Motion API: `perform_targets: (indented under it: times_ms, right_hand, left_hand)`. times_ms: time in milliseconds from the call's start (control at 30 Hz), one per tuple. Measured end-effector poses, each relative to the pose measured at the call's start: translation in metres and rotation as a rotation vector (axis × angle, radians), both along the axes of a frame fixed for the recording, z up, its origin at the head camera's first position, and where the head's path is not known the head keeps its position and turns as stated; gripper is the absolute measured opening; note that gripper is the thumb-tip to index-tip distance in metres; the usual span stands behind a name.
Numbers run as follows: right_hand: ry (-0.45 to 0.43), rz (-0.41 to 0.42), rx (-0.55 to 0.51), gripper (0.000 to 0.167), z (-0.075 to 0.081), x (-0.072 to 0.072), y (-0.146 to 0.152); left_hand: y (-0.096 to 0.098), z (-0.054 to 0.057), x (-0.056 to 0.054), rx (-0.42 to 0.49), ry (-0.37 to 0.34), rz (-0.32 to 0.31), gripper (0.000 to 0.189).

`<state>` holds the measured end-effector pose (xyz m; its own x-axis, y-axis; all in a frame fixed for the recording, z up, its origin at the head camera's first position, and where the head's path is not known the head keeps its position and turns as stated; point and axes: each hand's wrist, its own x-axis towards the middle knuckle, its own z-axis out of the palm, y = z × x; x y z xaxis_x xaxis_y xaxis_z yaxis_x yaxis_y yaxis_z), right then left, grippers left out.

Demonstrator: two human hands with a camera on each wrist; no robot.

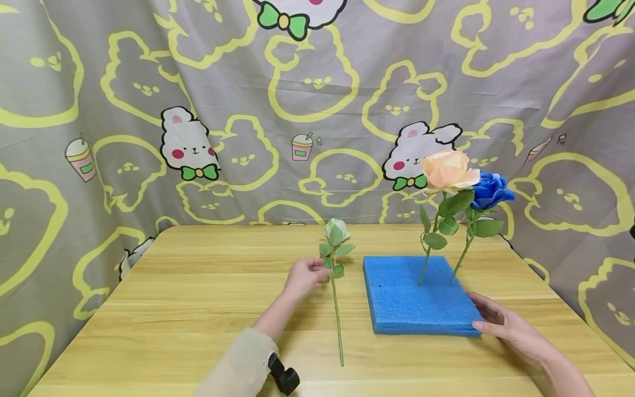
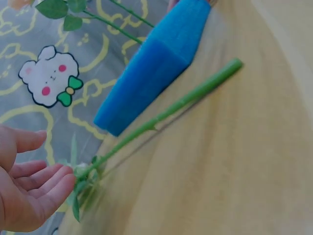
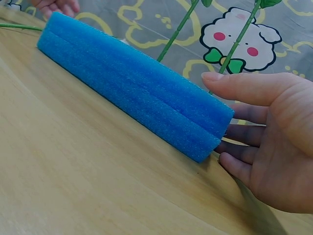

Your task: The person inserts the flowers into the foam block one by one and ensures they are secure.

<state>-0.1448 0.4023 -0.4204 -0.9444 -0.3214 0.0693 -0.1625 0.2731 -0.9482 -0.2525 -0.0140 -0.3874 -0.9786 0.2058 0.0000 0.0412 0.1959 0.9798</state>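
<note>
A white rose [image 1: 338, 228] with a long green stem [image 1: 338, 325] lies on the table. My left hand [image 1: 308, 275] is at its leaves, fingers loosely bent; in the left wrist view the palm faces up and the fingertips [image 2: 61, 183] meet the leafy part without closing round the stem. To the right lies a blue foam block [image 1: 412, 300], with a peach rose [image 1: 448, 171] and a blue rose [image 1: 491, 191] standing in it. My right hand [image 1: 511, 331] rests against the block's right front corner, thumb over the edge, fingers extended along the side.
The wooden table [image 1: 198, 309] ends at a patterned curtain [image 1: 233, 82] hanging behind it and along both sides. A black strap [image 1: 284, 375] is on my left sleeve. The two upright roses lean slightly right and rise well above the block.
</note>
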Motion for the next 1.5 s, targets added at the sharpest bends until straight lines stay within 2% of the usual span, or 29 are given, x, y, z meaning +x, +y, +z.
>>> perform_targets:
  times_ms: [200,233,367,533,667,900,1133,1300,1500]
  right_hand:
    - [0.006,0.0,0.001,0.058,0.001,-0.001,0.0]
    - [0.009,0.001,0.0,0.058,0.001,-0.001,0.0]
    - [0.016,-0.001,-0.001,0.057,0.001,-0.001,-0.001]
    - [0.023,0.007,-0.006,0.057,0.003,-0.003,-0.002]
    - [0.032,0.012,-0.003,0.057,0.003,-0.003,-0.001]
    - [0.008,0.017,-0.012,0.058,0.0,-0.002,-0.001]
    - [0.02,0.019,-0.022,0.055,-0.002,-0.002,-0.001]
    - [0.02,0.013,-0.015,0.054,-0.003,-0.002,0.001]
    - [0.011,0.008,-0.011,0.054,-0.003,-0.001,0.001]
  left_hand:
    - [-0.002,-0.011,0.006,0.055,-0.082,-0.038,0.042]
    - [-0.002,-0.017,0.003,0.053,-0.096,-0.036,0.042]
    - [0.0,-0.022,0.002,0.051,-0.138,-0.036,0.041]
    - [0.002,-0.023,0.003,0.043,-0.141,-0.041,0.04]
    - [0.006,-0.022,0.003,0.012,-0.149,-0.016,0.038]
    - [0.015,-0.019,0.005,-0.09,-0.178,0.041,0.033]
    - [0.019,-0.017,0.006,-0.163,-0.161,0.031,0.031]
    - [0.018,-0.017,0.005,-0.154,-0.168,0.005,0.028]
    - [0.015,-0.02,0.003,-0.055,-0.223,-0.022,0.024]
